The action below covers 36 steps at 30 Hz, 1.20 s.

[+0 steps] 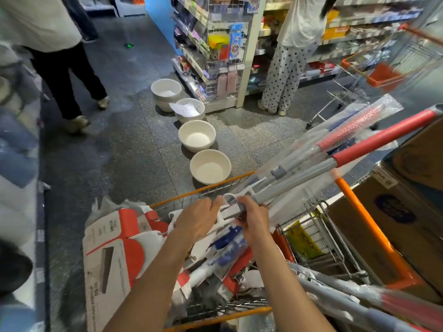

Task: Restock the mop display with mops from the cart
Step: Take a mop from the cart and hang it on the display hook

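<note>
I am working both hands at the head end of a mop (pixel 311 168) lying across the cart (pixel 203 190) — my left hand (pixel 197 218) is curling its fingers over the white head piece, my right hand (pixel 254 218) is gripping the grey joint beside it. The shaft is angling up to the right. More wrapped mops are lying in the cart, so most restocking is left. The display itself is not in view, I think.
</note>
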Motion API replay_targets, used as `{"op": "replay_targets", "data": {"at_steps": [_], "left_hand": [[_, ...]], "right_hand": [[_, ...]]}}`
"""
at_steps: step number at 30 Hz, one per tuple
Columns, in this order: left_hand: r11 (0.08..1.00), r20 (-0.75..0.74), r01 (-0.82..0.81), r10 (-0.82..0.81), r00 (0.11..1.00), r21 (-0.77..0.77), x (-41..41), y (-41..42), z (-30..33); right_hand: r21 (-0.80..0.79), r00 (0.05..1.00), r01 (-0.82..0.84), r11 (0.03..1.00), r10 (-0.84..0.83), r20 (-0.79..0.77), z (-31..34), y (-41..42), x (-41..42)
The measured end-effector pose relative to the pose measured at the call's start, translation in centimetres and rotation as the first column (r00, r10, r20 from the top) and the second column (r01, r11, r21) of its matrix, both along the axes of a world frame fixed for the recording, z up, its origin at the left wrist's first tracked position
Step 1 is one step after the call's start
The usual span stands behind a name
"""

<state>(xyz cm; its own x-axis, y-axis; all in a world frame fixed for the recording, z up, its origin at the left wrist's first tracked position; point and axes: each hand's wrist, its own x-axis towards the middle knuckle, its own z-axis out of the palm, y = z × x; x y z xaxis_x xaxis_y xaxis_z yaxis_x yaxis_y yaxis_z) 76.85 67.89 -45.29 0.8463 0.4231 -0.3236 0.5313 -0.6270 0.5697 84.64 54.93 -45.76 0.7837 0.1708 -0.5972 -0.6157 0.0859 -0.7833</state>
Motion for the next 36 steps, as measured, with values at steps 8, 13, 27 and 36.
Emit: {"op": "replay_targets", "data": {"at_steps": [8,13,27,36], "left_hand": [[0.991,0.149,-0.124,0.116,0.982,0.046,-5.1,4.6,5.8],[0.881,0.656,-0.472,0.333,0.677,0.040,-11.8,5.2,7.4],[-0.206,-0.219,-0.085,0.957,0.191,-0.975,-23.3,5.3,5.8],[-0.068,-0.092,0.177,0.988,-0.128,-0.982,-26.7,5.9,8.4]], "right_hand": [[0.079,1.000,-0.021,0.997,0.022,-0.021,6.8,6.4,-4.8],[0.099,0.998,-0.056,0.994,0.057,-0.012,9.2,10.4,-8.2],[0.200,0.971,-0.166,0.966,0.196,-0.140,10.2,15.7,-18.8],[0.248,0.933,-0.311,0.918,0.344,-0.106,11.9,15.0,-22.6]]}}
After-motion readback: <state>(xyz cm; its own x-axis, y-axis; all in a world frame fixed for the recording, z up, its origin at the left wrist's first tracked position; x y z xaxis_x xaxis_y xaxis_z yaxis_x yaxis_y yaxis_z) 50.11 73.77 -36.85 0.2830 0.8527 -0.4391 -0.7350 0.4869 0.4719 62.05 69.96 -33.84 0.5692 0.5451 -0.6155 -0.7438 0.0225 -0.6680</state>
